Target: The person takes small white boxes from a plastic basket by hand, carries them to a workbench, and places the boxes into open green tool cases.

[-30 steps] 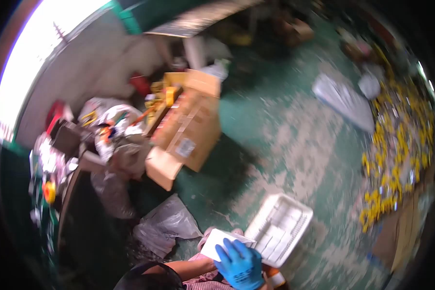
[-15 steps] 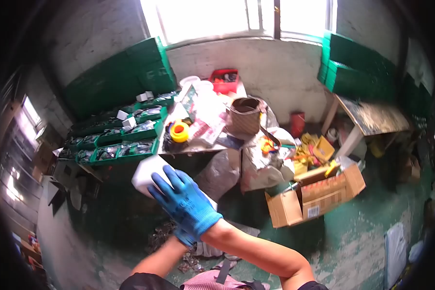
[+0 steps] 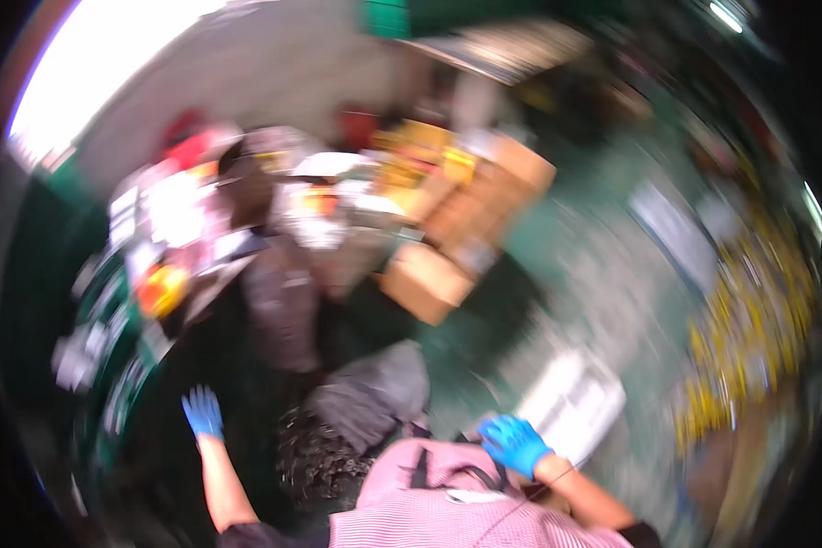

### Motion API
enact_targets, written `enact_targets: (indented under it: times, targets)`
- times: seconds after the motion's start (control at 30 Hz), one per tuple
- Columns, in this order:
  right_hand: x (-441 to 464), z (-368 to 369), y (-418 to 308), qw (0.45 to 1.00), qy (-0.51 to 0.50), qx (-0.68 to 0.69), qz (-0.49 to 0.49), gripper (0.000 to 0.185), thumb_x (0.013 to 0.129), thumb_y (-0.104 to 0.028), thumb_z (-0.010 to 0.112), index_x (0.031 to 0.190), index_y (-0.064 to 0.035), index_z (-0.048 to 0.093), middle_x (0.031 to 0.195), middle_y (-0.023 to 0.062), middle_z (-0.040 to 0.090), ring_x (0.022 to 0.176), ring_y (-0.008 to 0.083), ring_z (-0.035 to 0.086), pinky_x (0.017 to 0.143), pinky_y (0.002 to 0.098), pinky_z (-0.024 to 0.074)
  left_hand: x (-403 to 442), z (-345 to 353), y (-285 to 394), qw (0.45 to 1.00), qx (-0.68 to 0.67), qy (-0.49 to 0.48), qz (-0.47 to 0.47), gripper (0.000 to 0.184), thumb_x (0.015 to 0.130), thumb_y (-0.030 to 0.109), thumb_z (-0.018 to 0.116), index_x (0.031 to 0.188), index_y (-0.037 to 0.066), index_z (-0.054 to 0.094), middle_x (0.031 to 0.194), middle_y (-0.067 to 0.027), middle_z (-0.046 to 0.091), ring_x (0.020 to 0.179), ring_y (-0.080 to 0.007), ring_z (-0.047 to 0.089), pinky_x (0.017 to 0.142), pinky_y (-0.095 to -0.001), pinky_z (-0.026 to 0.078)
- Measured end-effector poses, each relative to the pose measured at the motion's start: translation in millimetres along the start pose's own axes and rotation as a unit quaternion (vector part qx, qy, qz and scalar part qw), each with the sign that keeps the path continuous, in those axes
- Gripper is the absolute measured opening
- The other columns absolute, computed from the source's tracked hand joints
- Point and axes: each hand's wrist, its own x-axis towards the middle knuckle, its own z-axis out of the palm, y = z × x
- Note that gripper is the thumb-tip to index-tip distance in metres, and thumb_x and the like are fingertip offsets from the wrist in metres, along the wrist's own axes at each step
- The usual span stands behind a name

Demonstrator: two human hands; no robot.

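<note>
And here's the right hand, blue-gloved, right at the near end of the white tray, by far the nearer of the two! The tray sits on the green floor, ahead and to the person's right, its long axis slanting from that hand away towards the far right. The fingers point across to the left, over the edge of the pink checked apron, so the tray lies off the wrist and knuckle side, not in front of the fingertips. Touching its rim? Can't tell from here, and the palm is hidden, so whether it grips anything, I can't tell either. Pale shapes fill the tray, too smeared to make out singly. Over on the other side, the left hand is well apart, arm stretched forward, fingers spread and nothing visible in them. Between the hands lie a grey plastic bag and, just beside it, a dark tangled heap, both nearer the left hand than the tray is.
</note>
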Motion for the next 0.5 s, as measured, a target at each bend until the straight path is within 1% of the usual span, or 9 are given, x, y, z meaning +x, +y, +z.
enact_targets:
  times: [0.07, 0.1, 0.13, 0.23, 0.27, 0.3, 0.33, 0.4, 0.5]
  targets:
    - [-72.8, 12.1, 4.1, 0.988, -0.009, -0.07, 0.134, 0.03, 0.09, -0.025, 0.059, 0.114, -0.0079, 0.065, 0.108, 0.0115, 0.065, 0.101, 0.0306, 0.062, 0.084, 0.0452, 0.0485, -29.7, 45.0, -161.8, 0.965, 0.127, 0.065, -0.22, 0.047, 0.105, 0.036, 0.038, 0.142, 0.01, 0.05, 0.146, -0.0089, 0.051, 0.132, -0.0251, 0.047, 0.112, -0.0395, 0.034]
    - [-105.7, 20.3, 4.1, 0.981, 0.049, -0.094, 0.161, 0.028, 0.089, -0.025, 0.059, 0.112, -0.009, 0.066, 0.105, 0.0109, 0.065, 0.098, 0.0299, 0.062, 0.081, 0.0454, 0.0484, -66.0, 70.1, -244.5, 0.924, 0.195, 0.061, -0.324, 0.046, 0.105, 0.036, 0.041, 0.142, 0.011, 0.051, 0.144, -0.0088, 0.052, 0.13, -0.0248, 0.049, 0.11, -0.039, 0.036]
    - [-132.5, 30.5, -1.3, 0.964, -0.004, -0.097, 0.247, 0.029, 0.09, -0.028, 0.059, 0.111, -0.01, 0.067, 0.107, 0.0102, 0.065, 0.099, 0.0284, 0.062, 0.083, 0.0443, 0.0486, -113.9, 92.2, -324.3, 0.868, 0.262, 0.035, -0.42, 0.045, 0.104, 0.036, 0.043, 0.141, 0.011, 0.052, 0.141, -0.0087, 0.054, 0.127, -0.0245, 0.051, 0.108, -0.0385, 0.038]
    - [-183.7, 38.2, -13.5, 0.906, 0.079, -0.038, 0.414, 0.034, 0.092, -0.034, 0.059, 0.117, -0.0118, 0.066, 0.111, 0.0078, 0.065, 0.106, 0.0267, 0.061, 0.09, 0.0437, 0.0476, -301.8, 227.0, -488.3, 0.676, 0.408, -0.184, -0.585, 0.043, 0.103, 0.034, 0.05, 0.14, 0.012, 0.053, 0.135, -0.0085, 0.059, 0.119, -0.0236, 0.056, 0.102, -0.037, 0.044]
    - [-193.5, 46.3, -20.1, 0.889, 0.101, -0.04, 0.445, 0.036, 0.092, -0.035, 0.059, 0.12, -0.0123, 0.065, 0.112, 0.0073, 0.065, 0.108, 0.0265, 0.061, 0.093, 0.0438, 0.047, -368.7, 298.1, -503.5, 0.627, 0.419, -0.273, -0.597, 0.043, 0.103, 0.034, 0.052, 0.14, 0.012, 0.054, 0.133, -0.0084, 0.06, 0.117, -0.0232, 0.058, 0.1, -0.0365, 0.046]
    - [-208.1, 62.0, -24.3, 0.875, 0.106, -0.02, 0.471, 0.039, 0.092, -0.035, 0.058, 0.124, -0.014, 0.064, 0.117, 0.0071, 0.064, 0.11, 0.027, 0.059, 0.094, 0.0443, 0.0464, -426.8, 366.2, -488.1, 0.602, 0.372, -0.492, -0.507, 0.049, 0.104, 0.036, 0.051, 0.145, 0.009, 0.049, 0.139, -0.0088, 0.058, 0.121, -0.0235, 0.057, 0.105, -0.0381, 0.044]
    - [-224.5, 72.8, -27.4, 0.865, 0.097, 0.022, 0.492, 0.039, 0.093, -0.036, 0.058, 0.126, -0.0147, 0.063, 0.119, 0.0078, 0.064, 0.111, 0.0287, 0.06, 0.095, 0.0447, 0.0467, -469.8, 426.5, -482.0, 0.522, 0.313, -0.62, -0.495, 0.056, 0.105, 0.039, 0.048, 0.15, 0.007, 0.042, 0.146, -0.0101, 0.053, 0.126, -0.0241, 0.055, 0.109, -0.0381, 0.041]
    - [-255.0, 94.1, -30.8, 0.826, 0.035, 0.138, 0.545, 0.041, 0.096, -0.038, 0.055, 0.129, -0.0146, 0.061, 0.127, 0.0105, 0.062, 0.117, 0.0307, 0.058, 0.101, 0.0448, 0.0426, -524.5, 508.6, -490.5, 0.386, 0.149, -0.694, -0.589, 0.055, 0.107, 0.04, 0.044, 0.151, 0.007, 0.042, 0.145, -0.0107, 0.054, 0.128, -0.0244, 0.055, 0.11, -0.0389, 0.042]
    - [-301.9, 103.7, -26.7, 0.795, 0.064, 0.224, 0.561, 0.041, 0.096, -0.038, 0.055, 0.13, -0.0147, 0.061, 0.129, 0.0113, 0.063, 0.117, 0.0317, 0.059, 0.102, 0.0445, 0.0432, -565.6, 585.0, -512.3, 0.387, 0.185, -0.704, -0.566, 0.054, 0.108, 0.038, 0.043, 0.151, 0.006, 0.04, 0.142, -0.0109, 0.057, 0.126, -0.0238, 0.057, 0.111, -0.0401, 0.042]
